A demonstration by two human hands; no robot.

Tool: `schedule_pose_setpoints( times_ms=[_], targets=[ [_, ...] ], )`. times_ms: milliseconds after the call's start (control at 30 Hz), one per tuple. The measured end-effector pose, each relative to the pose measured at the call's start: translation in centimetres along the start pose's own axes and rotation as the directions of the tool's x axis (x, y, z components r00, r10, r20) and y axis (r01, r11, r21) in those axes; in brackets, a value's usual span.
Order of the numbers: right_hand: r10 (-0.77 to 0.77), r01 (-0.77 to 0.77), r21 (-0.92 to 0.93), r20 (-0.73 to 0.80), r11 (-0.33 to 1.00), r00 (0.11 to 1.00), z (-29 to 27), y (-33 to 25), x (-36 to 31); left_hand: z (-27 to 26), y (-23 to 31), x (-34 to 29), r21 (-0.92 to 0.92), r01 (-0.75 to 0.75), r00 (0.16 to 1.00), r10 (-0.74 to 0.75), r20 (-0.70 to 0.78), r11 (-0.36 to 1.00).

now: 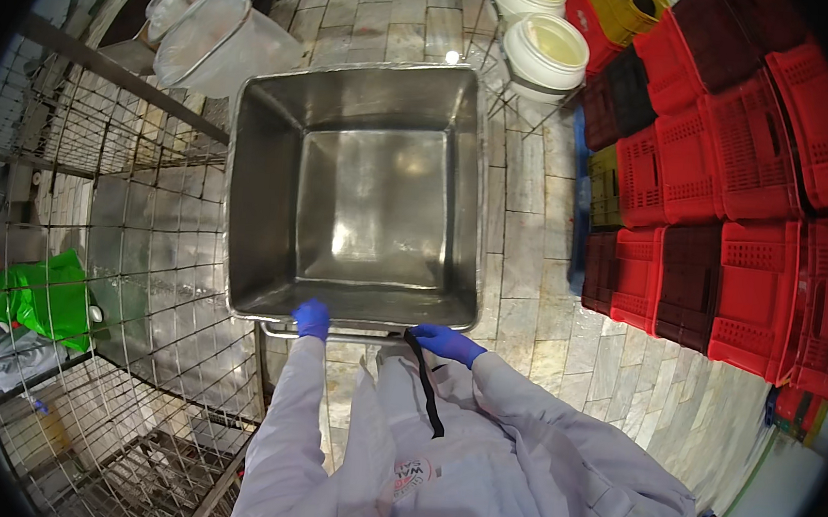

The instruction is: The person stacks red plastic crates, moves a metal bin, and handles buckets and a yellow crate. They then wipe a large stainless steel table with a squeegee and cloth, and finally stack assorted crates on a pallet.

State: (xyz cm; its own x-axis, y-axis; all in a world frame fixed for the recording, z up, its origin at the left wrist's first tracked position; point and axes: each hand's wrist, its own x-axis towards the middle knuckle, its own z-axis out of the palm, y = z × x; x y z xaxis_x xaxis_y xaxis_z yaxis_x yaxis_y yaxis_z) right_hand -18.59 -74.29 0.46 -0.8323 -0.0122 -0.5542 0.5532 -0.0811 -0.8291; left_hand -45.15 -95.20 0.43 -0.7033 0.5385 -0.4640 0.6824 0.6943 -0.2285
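Observation:
A square, deep stainless steel tub [373, 207] with a rolled rim stands in front of me, and nothing lies in it. Along its near side runs a metal handle bar [278, 331]. My left hand [311, 318], in a blue glove, is closed around the bar close to the rim. Farther right, my right hand [448, 345], also gloved in blue, is curled at the bar's right end; its fingertips are partly hidden. A black strap [429, 396] hangs down my white coat beside that hand.
Stacked red and dark crates [709, 155] line the right side. White buckets [545, 55] stand at the back right, bag-lined bins [222, 44] at the back left. A wire rack [141, 266] rises close on the left, with a green bag [36, 297] behind its mesh. The floor [518, 296] is tiled.

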Motion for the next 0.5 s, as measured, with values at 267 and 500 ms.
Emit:
schedule_pose_setpoints(
  times_ms=[267,500],
  targets=[
    [-0.058,0.056,-0.1,-0.017,0.993,0.998,-5.3,-3.8,-6.0,4.1,0.0,-5.0,0.022,0.038,0.997,-0.039,0.061,0.999],
    [-0.096,0.17,0.23,-0.303,0.958,0.948,-17.7,-4.6,-9.5,4.5,0.4,-4.2,0.196,0.072,0.983,-0.102,0.15,0.978]
  ],
)
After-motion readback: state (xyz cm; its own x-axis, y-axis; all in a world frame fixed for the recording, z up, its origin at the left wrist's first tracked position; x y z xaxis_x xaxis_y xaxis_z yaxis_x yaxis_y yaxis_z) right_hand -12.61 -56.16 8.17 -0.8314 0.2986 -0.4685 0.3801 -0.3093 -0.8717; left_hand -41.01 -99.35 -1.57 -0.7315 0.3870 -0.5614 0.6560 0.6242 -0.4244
